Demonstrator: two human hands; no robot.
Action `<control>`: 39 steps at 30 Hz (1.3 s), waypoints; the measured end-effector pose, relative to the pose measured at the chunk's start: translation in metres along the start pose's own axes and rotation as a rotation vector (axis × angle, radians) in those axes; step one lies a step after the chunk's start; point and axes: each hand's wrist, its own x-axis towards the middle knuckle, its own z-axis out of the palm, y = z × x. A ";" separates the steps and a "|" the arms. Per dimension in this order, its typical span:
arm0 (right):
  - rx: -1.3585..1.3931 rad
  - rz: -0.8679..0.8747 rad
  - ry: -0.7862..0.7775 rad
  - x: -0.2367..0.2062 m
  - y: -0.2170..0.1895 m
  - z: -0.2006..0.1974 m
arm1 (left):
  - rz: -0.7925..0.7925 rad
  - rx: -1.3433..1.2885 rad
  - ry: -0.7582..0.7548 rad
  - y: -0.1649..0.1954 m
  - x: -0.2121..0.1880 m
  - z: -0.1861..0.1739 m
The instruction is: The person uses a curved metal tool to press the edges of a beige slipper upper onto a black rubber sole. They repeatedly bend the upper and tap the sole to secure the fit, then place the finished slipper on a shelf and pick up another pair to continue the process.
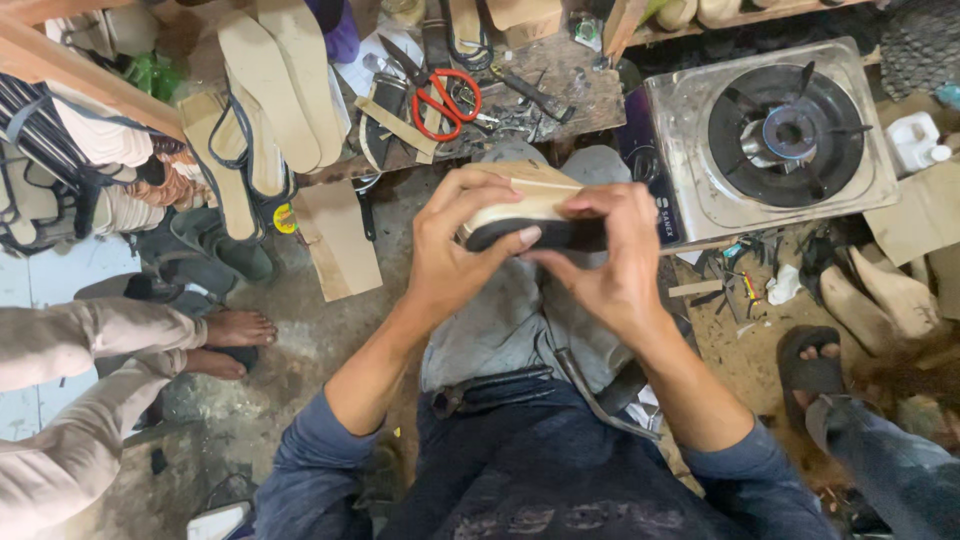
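Over your lap, just in front of the low workbench (560,90), you've got the shoe sole (525,215) up on edge between both hands: a beige upper layer sitting on a black bottom layer. My read on progress: the two layers already sit together along the near edge, and your thumbs are pressing that seam, so the joining looks mostly done on this side. Far edge and the end under your right palm are hidden, so I can't say whether they're seated. No strap on this piece that I can see; finished-looking soles with straps lie further left (250,150), so I'd guess strapping is left to do. Grip: left hand (455,255) is wrapped closed around the left end, fingers over the top, thumb flat on the black edge. Right hand (610,260) is clamped on the right end, fingers curled over the top, thumb meeting your left thumb near the middle of the black layer. Both are holding firm, no gap showing. Red-handled scissors (447,98) lie untouched on the bench, well apart from your hands. Gas stove (770,135) sits to your right, no flame visible. Another person's bare feet (235,340) are on the floor at your left.
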 end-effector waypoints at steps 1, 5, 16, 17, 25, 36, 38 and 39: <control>-0.018 0.009 0.020 -0.002 0.005 -0.001 | -0.055 -0.053 0.028 -0.009 -0.005 0.003; -0.203 -0.059 -0.037 -0.014 0.032 0.006 | -0.188 -0.131 0.148 -0.042 -0.018 0.024; 0.015 0.042 -0.030 -0.038 0.081 0.038 | -0.108 0.101 0.103 -0.055 -0.017 0.037; 0.044 0.073 -0.063 -0.037 0.083 0.038 | -0.115 0.103 0.106 -0.056 -0.015 0.037; -0.027 0.080 -0.008 -0.030 0.077 0.046 | -0.075 0.150 0.237 -0.060 -0.019 0.047; -0.187 -0.112 -0.154 -0.017 0.073 -0.002 | -0.125 0.373 0.190 -0.052 -0.018 0.040; -0.144 -0.146 -0.110 -0.021 0.080 -0.002 | 0.023 0.464 0.026 -0.052 -0.013 0.040; -0.134 -0.148 -0.124 -0.023 0.083 -0.001 | 0.092 0.510 -0.055 -0.053 -0.011 0.041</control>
